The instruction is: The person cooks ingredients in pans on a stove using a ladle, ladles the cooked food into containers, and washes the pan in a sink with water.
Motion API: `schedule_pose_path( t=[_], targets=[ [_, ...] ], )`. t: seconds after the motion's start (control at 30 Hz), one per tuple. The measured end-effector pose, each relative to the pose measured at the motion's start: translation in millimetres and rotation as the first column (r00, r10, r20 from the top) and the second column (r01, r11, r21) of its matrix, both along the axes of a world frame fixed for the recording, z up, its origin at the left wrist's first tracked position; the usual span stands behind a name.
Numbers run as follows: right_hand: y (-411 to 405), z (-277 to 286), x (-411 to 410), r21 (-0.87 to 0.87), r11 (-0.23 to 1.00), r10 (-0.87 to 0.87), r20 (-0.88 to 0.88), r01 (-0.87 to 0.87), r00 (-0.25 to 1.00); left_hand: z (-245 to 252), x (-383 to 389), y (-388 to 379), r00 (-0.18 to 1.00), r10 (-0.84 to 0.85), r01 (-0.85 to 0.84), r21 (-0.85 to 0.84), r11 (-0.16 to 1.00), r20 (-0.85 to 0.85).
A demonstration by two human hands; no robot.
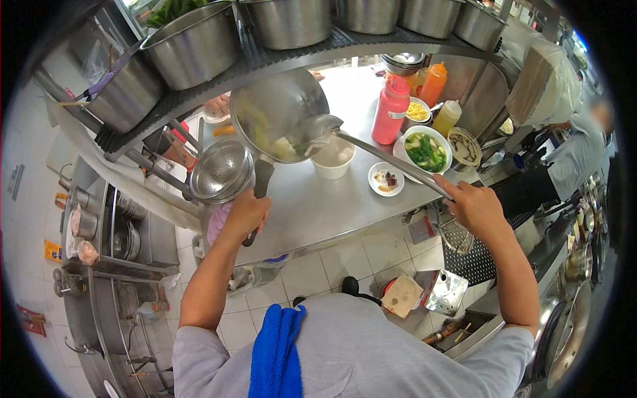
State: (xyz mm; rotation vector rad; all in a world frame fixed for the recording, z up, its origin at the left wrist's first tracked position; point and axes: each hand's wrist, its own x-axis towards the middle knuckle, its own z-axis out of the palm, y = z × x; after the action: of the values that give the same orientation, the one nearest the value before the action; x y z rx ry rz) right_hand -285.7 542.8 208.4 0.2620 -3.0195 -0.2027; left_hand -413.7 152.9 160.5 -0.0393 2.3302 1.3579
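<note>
My left hand (247, 214) grips the black handle of a steaming wok (293, 99), which is tilted over a white bowl (332, 166). Greens and pale pieces (271, 137) lie along the wok's lower side. In my right hand (473, 206) is the long metal shaft of a ladle (321, 128), its head at the wok's rim just above the bowl. Pale round pieces (343, 155) show inside that bowl. A small white dish (386, 179) with sauce and a dark piece stands to the right, near a bowl of leafy greens in broth (425, 151).
Nested metal strainers (221, 171) stand left of the wok handle. A pink bottle (390, 112), squeeze bottles (434, 83) and a tub (464, 148) line the right. Several steel pots (194, 47) occupy the shelf above. Another person's hand (217, 105) is beyond the counter; a person (580, 144) stands at right.
</note>
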Motion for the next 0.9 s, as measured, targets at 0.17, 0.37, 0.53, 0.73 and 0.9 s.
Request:
schedule_pose_path(
  t=[0.17, 0.37, 0.53, 0.73, 0.9],
  targets=[
    [12, 8, 17, 0.017, 0.999, -0.043, -0.016, 0.044, 0.999, 1, 3, 6, 0.993, 0.076, -0.071, 0.054, 0.996, -0.087],
    [19, 17, 31, -0.015, 0.994, -0.104, 0.006, 0.104, 0.995, -15, -6, -2, 0.993, 0.071, -0.067, 0.047, 0.997, -0.092],
    [6, -11, 15, -0.245, 0.97, -0.032, -0.154, -0.007, 0.988, -11, -5, 2, 0.995, 0.031, -0.029, 0.019, 0.999, -0.1],
    [-29, -24, -10, -0.365, 0.928, 0.024, -0.148, -0.077, 0.989, -1, 0, 8, 0.99, 0.032, -0.032, 0.0, 0.999, -0.138],
    [-33, -35, -2, -0.314, 0.942, 0.076, -0.142, -0.117, 0.987, -9, -6, -1, 0.993, -0.002, -0.001, -0.021, 1.0, -0.114]
  ],
)
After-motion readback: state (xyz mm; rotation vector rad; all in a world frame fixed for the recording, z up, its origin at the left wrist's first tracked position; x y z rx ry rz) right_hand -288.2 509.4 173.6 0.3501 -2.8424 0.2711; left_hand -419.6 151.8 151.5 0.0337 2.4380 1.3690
